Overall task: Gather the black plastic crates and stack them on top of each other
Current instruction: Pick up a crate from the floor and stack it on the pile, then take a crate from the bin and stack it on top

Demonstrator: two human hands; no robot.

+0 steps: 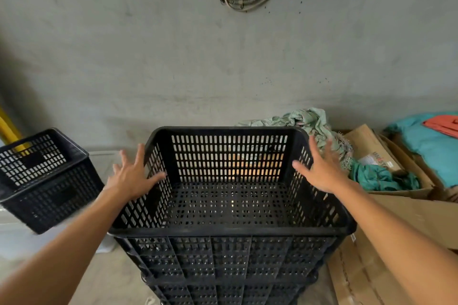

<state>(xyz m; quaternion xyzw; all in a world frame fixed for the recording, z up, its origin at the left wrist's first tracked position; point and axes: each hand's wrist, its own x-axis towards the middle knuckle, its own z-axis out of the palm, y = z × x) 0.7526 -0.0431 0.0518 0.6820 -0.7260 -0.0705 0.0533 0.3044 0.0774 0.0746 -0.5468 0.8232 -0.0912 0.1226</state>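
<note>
My two arms reach forward. My left hand (pixel 132 177) and right hand (pixel 322 168) are spread, fingers straight, holding nothing, beside the top crate (pixel 230 228) of the stack. It is empty. Another crate (pixel 47 181) stands at left.

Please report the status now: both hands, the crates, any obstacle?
Left hand and right hand open, flanking top crate. It sits on the stack. Second crate stack waits left. Nothing in the way.
</note>
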